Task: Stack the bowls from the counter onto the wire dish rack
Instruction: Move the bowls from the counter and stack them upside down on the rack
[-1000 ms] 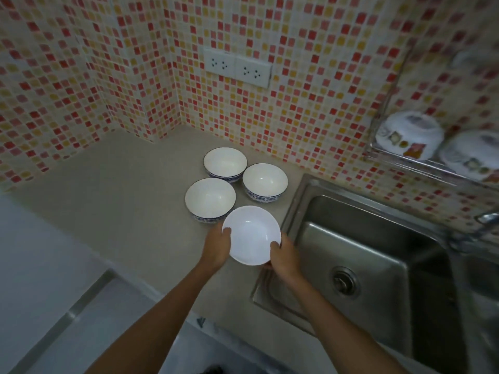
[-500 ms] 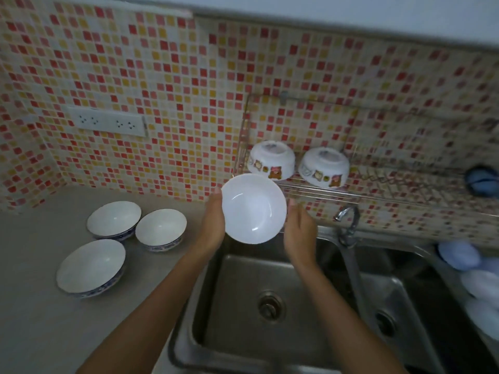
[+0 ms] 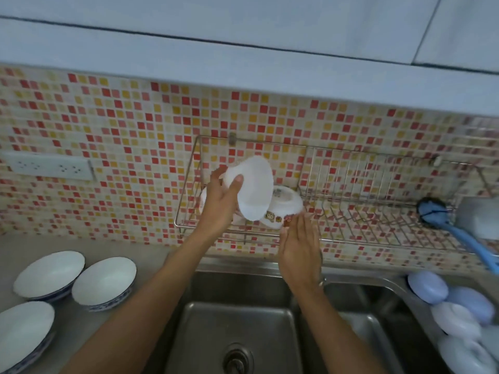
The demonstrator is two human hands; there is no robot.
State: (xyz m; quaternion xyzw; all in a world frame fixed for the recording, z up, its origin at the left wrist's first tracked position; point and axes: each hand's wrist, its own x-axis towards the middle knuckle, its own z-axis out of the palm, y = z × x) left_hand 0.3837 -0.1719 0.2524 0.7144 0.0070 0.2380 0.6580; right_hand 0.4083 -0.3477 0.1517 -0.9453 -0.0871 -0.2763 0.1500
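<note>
I am holding a plain white bowl (image 3: 252, 191) in my left hand (image 3: 220, 205). My thumb is on the outside of the bowl and my fingers wrap round its bottom. The bowl is tipped on its side, up in the air over the left end of the wire dish rack (image 3: 351, 211). The rack hangs on the wall with little red and yellow tiles (image 3: 135, 130).

Just under the white bowl, a bowl with pictures on it (image 3: 285, 209) sits upside down in the rack. Another upside-down bowl is to its left, but my hand hides most of it. My right hand (image 3: 299, 251) is open with flat fingers, holding nothing. It is just in front of the rack, and its fingertips are right by the picture bowl.

A blue brush (image 3: 456, 225) lies at the right end of the rack.

Below the rack is the metal sink (image 3: 237, 319). On the counter (image 3: 81, 327), to the left of the sink, three more bowls (image 3: 104, 282) wait, open side up. They are white inside with blue on the outside. To the right of the sink are some pale blue and white dishes (image 3: 456, 311).
</note>
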